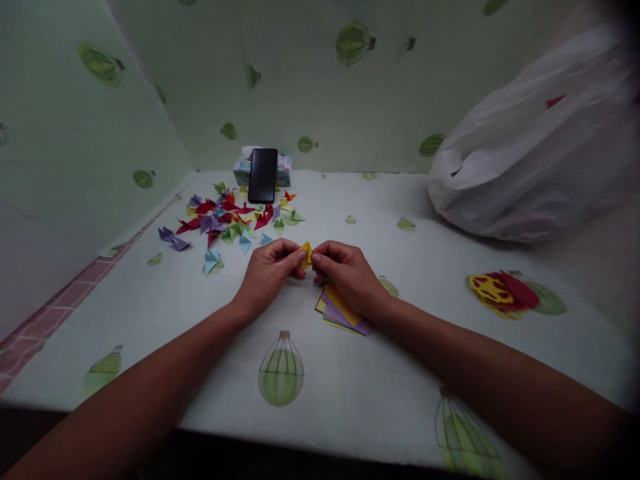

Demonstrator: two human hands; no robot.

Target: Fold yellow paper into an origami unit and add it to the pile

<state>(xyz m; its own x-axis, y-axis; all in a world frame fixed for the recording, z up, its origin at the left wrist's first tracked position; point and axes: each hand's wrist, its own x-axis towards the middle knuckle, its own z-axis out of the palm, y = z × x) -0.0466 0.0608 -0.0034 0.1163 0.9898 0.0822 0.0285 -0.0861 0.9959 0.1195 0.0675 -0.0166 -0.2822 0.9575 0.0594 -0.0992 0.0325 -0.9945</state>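
Note:
Between my two hands is a small folded piece of yellow paper point(307, 255), lifted over the middle of the table. My left hand point(275, 267) pinches its left side between thumb and fingers. On the other side my right hand point(345, 270) is closed on the paper's right edge, its fingertips almost meeting the left ones. Under the right hand lies a small stack of coloured paper squares point(343, 313), purple, orange and yellow, partly covered by that hand. Many folded paper cranes point(225, 217) in red, purple, green, yellow and blue lie scattered beyond my left hand.
A black phone point(263, 175) leans against a tissue box point(243, 171) near the back wall. To the right stands a large white plastic bag point(510, 153). Red and yellow paper cut-outs point(500, 291) lie on the balloon-patterned table point(225, 393).

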